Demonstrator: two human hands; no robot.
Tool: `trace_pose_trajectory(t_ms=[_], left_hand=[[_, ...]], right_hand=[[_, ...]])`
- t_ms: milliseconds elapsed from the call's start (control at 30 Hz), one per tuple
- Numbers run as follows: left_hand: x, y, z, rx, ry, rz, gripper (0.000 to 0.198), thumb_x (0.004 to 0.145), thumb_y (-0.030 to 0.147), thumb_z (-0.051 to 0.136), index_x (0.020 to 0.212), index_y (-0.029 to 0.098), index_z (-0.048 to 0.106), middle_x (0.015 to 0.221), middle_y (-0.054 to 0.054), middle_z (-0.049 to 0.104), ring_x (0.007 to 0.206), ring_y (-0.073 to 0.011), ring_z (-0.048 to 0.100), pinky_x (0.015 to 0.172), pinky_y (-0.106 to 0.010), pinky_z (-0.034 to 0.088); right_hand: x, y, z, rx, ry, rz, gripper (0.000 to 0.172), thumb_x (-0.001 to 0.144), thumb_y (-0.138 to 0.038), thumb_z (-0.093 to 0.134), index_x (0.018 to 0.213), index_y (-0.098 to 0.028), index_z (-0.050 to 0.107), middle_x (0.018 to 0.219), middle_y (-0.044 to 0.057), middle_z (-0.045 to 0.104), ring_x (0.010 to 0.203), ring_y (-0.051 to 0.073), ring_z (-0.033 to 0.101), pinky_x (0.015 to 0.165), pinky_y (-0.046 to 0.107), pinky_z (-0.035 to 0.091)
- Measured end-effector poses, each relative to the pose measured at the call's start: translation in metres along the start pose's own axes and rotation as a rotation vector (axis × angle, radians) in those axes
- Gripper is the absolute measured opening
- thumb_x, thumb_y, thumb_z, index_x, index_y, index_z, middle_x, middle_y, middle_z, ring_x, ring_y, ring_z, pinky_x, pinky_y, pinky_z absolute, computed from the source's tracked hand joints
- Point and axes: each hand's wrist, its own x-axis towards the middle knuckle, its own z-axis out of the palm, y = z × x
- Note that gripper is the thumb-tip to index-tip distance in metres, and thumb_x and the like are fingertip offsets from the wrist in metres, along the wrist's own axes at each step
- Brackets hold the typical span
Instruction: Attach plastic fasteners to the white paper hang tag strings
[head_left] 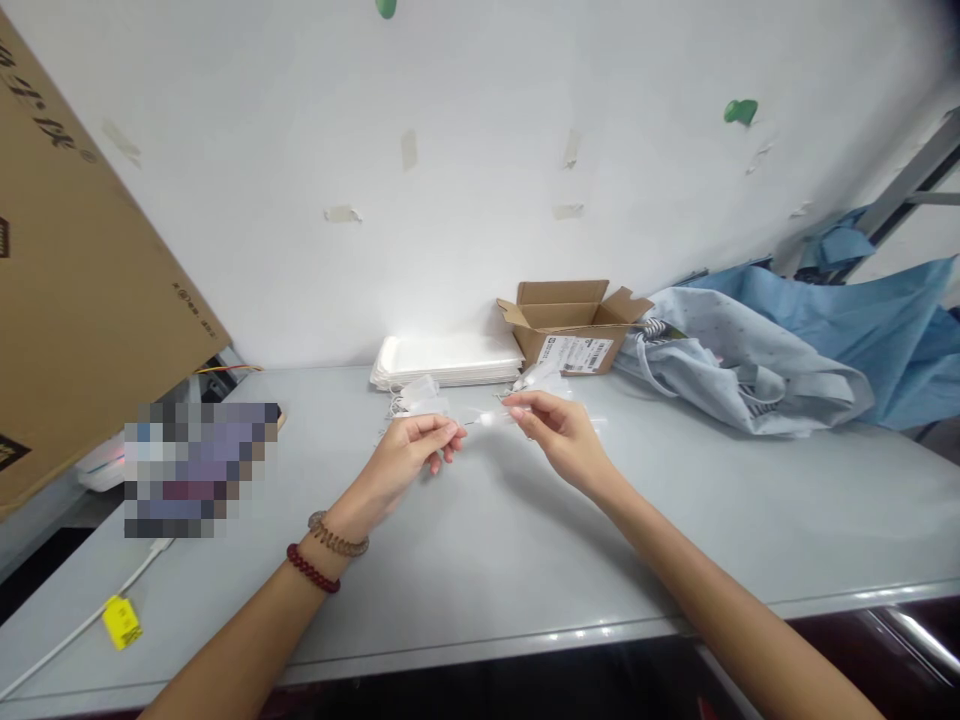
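Over the middle of the grey table, my left hand pinches the thin dark end of a small item, with thumb and forefinger together. A small white and clear piece spans the gap between both hands. Its right side is at the fingertips of my right hand, which are closed round it. What exactly the piece is stays too small to tell. Just behind my left hand lies a bunch of clear packets with metal rings. More clear packets lie behind my right hand.
A stack of white trays stands against the wall, beside an open cardboard box. Light blue cloth bags lie at the right. On the left are a blurred-out device, a white cable with a yellow tag, and a large carton.
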Motion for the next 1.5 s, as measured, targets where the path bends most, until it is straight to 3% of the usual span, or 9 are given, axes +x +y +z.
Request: trace_pose_trajectory(t_ms=[467,900,1167,1400,1500], left_hand=[[-0.001,0.001,0.001,-0.07,-0.047,0.001,0.026,0.082,0.038,0.059,0.078,0.013,0.067,0.077,-0.006,0.062,0.063,-0.0118,0.051,0.054,-0.025,0.038],[-0.001,-0.004,0.005,0.085,-0.031,-0.008,0.024,0.082,0.032,0.057,0.07,0.012,0.064,0.068,-0.003,0.059,0.059,-0.0113,0.048,0.054,-0.025,0.036],[-0.002,-0.009,0.004,0.092,-0.034,-0.015,0.023,0.082,0.033,0.058,0.073,0.013,0.065,0.069,-0.003,0.06,0.059,-0.011,0.048,0.054,-0.025,0.036],[0.001,0.002,-0.011,0.071,-0.121,-0.088,0.027,0.081,0.035,0.061,0.078,0.011,0.071,0.071,-0.006,0.064,0.061,-0.0123,0.051,0.057,-0.026,0.038],[0.001,0.008,-0.019,0.061,-0.1,-0.091,0.03,0.082,0.038,0.06,0.082,0.01,0.071,0.077,-0.009,0.066,0.064,-0.0131,0.052,0.057,-0.026,0.039]], right_hand=[[0.0,-0.002,0.001,0.009,-0.015,-0.005,0.027,0.082,-0.038,0.056,0.094,-0.016,0.067,0.068,0.002,0.06,0.059,0.013,0.047,0.054,0.026,0.039],[-0.007,0.012,0.021,-0.119,0.026,-0.153,0.021,0.086,-0.029,0.051,0.092,-0.017,0.068,0.076,0.005,0.066,0.062,0.016,0.054,0.058,0.028,0.041],[-0.008,0.014,0.024,-0.12,0.034,-0.154,0.021,0.086,-0.026,0.051,0.09,-0.015,0.069,0.077,0.006,0.068,0.06,0.015,0.054,0.056,0.027,0.041],[-0.003,0.007,0.017,-0.06,-0.021,-0.138,0.021,0.085,-0.027,0.053,0.093,-0.016,0.069,0.077,0.005,0.069,0.066,0.015,0.056,0.06,0.028,0.041],[-0.002,0.003,0.015,-0.019,-0.007,-0.112,0.022,0.084,-0.029,0.054,0.093,-0.015,0.069,0.075,0.004,0.066,0.063,0.014,0.053,0.058,0.027,0.04]])
